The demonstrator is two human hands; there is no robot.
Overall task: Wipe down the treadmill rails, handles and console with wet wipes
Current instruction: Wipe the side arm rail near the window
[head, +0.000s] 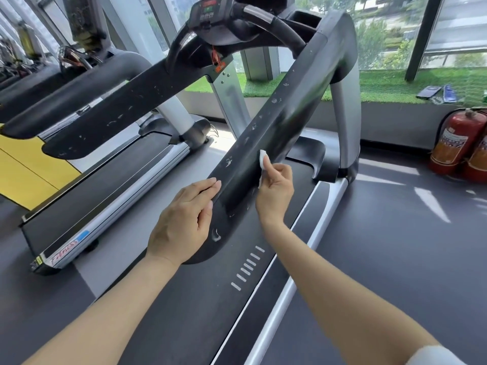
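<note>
The treadmill's right black rail (279, 122) runs from near me up to the console (210, 11), its surface scuffed with white marks. My left hand (181, 222) rests flat on the rail's near left side, fingers straight along it. On the rail's right side, my right hand (276, 185) pinches a folded white wet wipe (263, 159) and presses it against the rail. The left black rail (118, 114) lies beyond the belt. Curved black handles (276, 25) sit under the console.
The treadmill belt (205, 299) runs below my arms. A second treadmill (66, 83) stands at the left. Two red fire extinguishers (458, 143) stand on the floor at the right. A phone and a wipe packet (437, 94) lie on the green turf ledge by the window.
</note>
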